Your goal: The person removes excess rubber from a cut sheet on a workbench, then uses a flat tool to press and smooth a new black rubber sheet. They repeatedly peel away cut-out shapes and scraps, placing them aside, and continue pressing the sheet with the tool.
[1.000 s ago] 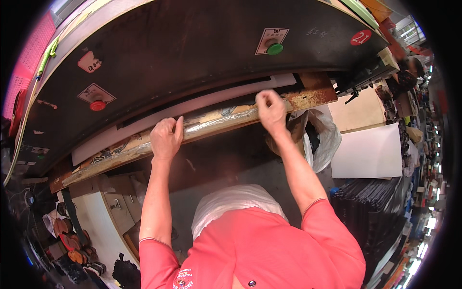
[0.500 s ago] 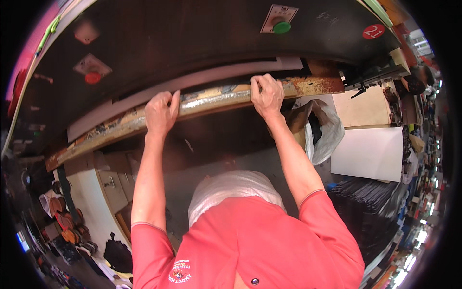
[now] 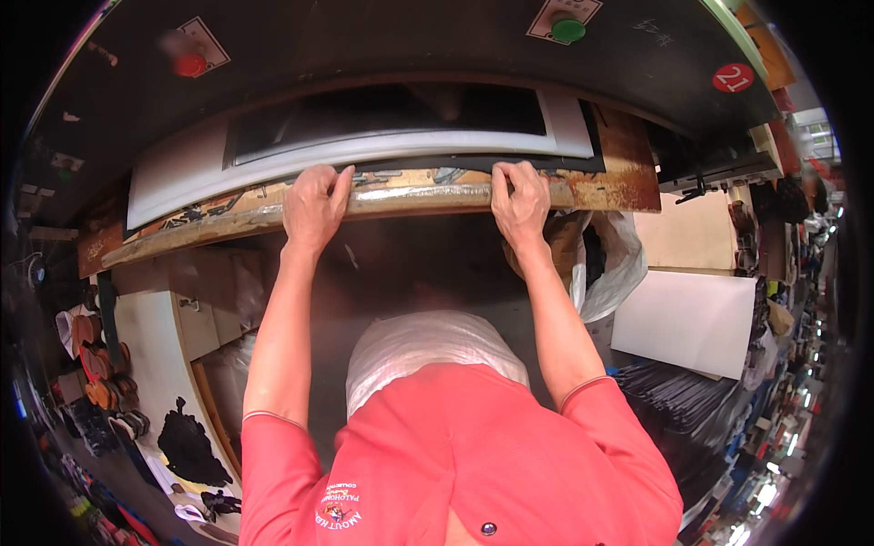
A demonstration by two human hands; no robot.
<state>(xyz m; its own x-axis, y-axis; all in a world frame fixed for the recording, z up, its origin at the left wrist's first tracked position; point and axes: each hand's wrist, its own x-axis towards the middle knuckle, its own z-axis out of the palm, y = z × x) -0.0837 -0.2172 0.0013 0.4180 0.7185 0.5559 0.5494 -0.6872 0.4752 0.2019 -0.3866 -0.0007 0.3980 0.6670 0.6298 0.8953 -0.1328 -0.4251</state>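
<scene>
A white sheet (image 3: 572,127) with a large dark area in its middle lies on a worn wooden board (image 3: 628,168), in the gap beneath a dark machine front. The edge of a black sheet (image 3: 583,165) shows under it. My left hand (image 3: 314,211) is closed at the board's front edge, thumb and fingers together at the sheet's near edge. Farther right, my right hand (image 3: 521,204) pinches the black sheet's edge in the same way. Small dark scraps (image 3: 205,211) lie along the board near my left hand. My fingers partly hide what they grip.
The dark machine front (image 3: 382,45) overhangs the board, with a red button (image 3: 189,64) and a green button (image 3: 568,31). A whitish sack (image 3: 619,268) stands below right, beside a white panel (image 3: 687,323) and stacked black strips (image 3: 678,396). A pale cabinet (image 3: 150,318) stands left.
More of the white sheet and its dark middle now shows beneath the machine front. The view has shifted and the board looks more level. Both hands remain closed at its front edge.
</scene>
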